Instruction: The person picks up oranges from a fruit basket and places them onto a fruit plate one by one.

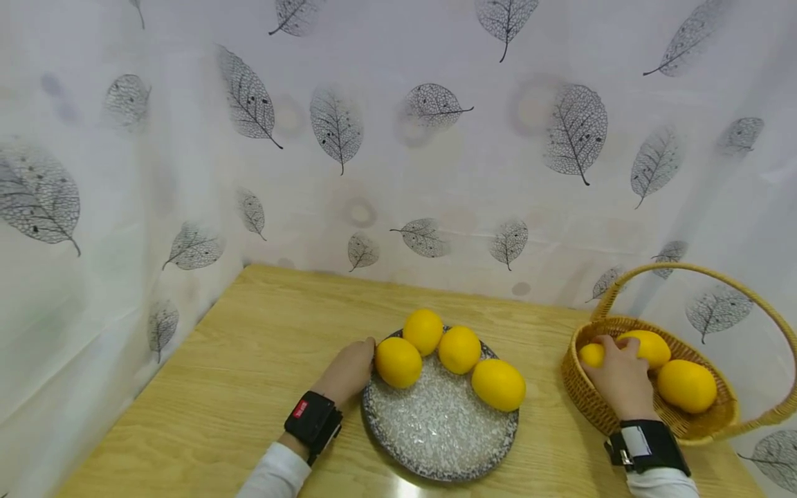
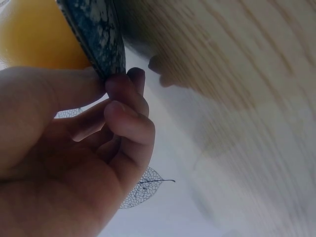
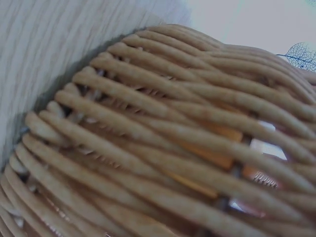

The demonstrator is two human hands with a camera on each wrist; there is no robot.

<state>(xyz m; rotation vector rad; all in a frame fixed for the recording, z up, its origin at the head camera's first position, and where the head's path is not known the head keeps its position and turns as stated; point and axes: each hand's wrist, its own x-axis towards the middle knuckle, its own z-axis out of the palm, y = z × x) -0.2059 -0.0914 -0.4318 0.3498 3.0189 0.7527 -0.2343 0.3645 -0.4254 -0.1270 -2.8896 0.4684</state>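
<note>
My left hand (image 1: 351,370) pinches the left rim of a round speckled plate (image 1: 436,436) between thumb and fingers; the left wrist view shows the plate's dark blue edge (image 2: 101,37) in that pinch. Several yellow lemons lie along the plate's far side, the leftmost lemon (image 1: 398,362) right by this hand. Inside the wicker basket (image 1: 585,394) at the right, my right hand (image 1: 623,380) reaches down with its fingers curled over a lemon (image 1: 591,354), partly hidden beneath. The right wrist view is filled by the basket's woven side (image 3: 148,123), which hides most of that hand.
Two more lemons lie in the basket, one behind the right hand (image 1: 647,347) and another lemon (image 1: 687,386) to its right. The basket's tall handle (image 1: 703,271) arches over it. A leaf-patterned curtain (image 1: 386,173) borders the wooden table (image 1: 280,311) at back and left.
</note>
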